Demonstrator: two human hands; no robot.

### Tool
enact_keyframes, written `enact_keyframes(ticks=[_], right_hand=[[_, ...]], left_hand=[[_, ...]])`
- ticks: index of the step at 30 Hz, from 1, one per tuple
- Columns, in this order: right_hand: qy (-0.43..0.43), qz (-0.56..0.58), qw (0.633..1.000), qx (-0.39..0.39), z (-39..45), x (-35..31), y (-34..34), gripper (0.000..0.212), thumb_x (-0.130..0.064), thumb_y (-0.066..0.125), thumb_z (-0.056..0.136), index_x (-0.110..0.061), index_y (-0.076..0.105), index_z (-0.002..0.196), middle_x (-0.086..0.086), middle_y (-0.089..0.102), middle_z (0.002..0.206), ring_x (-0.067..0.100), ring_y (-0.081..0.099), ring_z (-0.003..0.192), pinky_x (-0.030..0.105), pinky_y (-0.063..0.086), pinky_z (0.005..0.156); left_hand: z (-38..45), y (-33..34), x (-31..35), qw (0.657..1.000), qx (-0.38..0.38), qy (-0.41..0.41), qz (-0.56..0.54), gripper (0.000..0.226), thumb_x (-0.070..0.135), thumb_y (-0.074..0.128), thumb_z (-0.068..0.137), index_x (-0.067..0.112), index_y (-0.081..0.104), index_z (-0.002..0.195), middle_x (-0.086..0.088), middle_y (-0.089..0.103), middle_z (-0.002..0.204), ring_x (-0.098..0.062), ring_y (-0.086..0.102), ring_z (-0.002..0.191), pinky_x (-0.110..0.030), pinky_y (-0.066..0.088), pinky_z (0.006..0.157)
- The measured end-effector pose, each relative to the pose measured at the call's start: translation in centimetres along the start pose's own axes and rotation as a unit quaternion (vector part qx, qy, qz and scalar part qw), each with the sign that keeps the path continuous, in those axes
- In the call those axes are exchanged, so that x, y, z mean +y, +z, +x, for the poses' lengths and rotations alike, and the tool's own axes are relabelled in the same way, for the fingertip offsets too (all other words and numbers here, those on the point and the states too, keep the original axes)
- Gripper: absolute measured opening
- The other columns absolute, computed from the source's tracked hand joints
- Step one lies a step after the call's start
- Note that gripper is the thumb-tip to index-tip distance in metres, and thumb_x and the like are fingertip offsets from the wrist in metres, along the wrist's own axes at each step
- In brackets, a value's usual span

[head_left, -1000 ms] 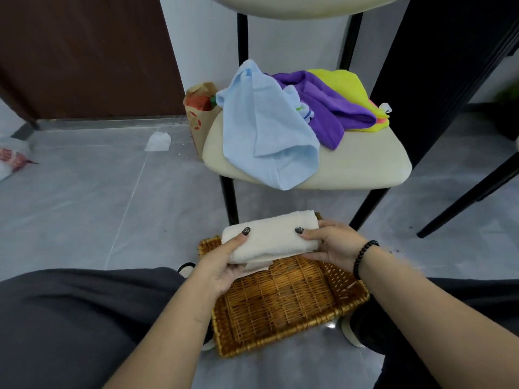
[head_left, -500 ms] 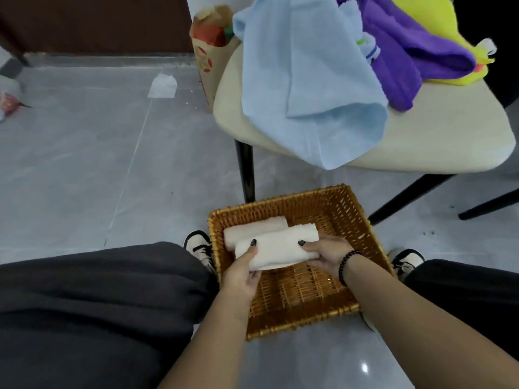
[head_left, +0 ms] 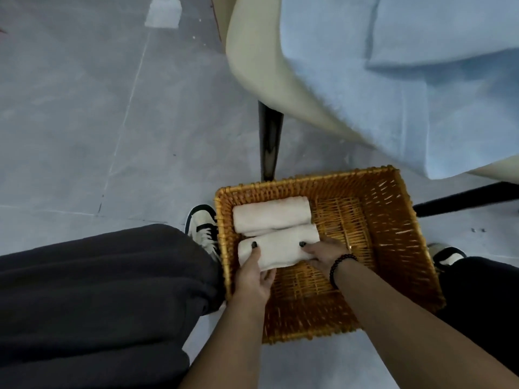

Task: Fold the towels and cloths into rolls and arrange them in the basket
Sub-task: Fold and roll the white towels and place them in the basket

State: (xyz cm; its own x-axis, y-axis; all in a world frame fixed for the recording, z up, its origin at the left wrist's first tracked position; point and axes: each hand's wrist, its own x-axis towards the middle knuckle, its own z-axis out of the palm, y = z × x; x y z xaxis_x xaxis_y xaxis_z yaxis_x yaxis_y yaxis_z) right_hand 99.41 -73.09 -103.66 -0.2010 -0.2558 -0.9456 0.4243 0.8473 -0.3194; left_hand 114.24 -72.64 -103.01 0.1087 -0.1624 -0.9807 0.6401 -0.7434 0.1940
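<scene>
Grey tiled floor [head_left: 84, 122] carries a wicker basket [head_left: 404, 248], a scrap of white paper [head_left: 164, 11] well away at top left, and the black legs of a chair [head_left: 271, 141]. The chair's cream seat [head_left: 261, 68] bears a draped light-blue cloth [head_left: 407, 80]. Two shoes [head_left: 202, 228] stand on the floor, flanking the basket.

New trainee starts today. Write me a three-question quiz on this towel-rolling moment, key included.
1. True or false: the two white rolls lie side by side, touching.
2. Which hands grip the nearer white roll? A) left only B) right only C) both
3. Fill in: the light blue cloth hangs over the ___.

Key
1. True: the farther white roll lies against the nearer one in the wicker basket.
2. C: left hand and right hand grip its ends.
3. Chair seat.
</scene>
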Motion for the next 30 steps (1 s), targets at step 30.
enact_keyframes(ticks=[30], right_hand=[[-0.098,-0.109,0.982,0.119,2.0,2.8,2.7,0.032,-0.013,0.075,0.080,-0.010,0.069,0.111,0.005,0.068,0.104,0.024,0.062,0.098,0.033,0.050,0.090]], left_hand=[[2.0,-0.3,0.6,0.757,0.102,0.364,0.533,0.028,0.030,0.053,0.094,0.010,0.062,0.077,0.000,0.063,0.074,-0.020,0.061,0.071,-0.030,0.051,0.063]])
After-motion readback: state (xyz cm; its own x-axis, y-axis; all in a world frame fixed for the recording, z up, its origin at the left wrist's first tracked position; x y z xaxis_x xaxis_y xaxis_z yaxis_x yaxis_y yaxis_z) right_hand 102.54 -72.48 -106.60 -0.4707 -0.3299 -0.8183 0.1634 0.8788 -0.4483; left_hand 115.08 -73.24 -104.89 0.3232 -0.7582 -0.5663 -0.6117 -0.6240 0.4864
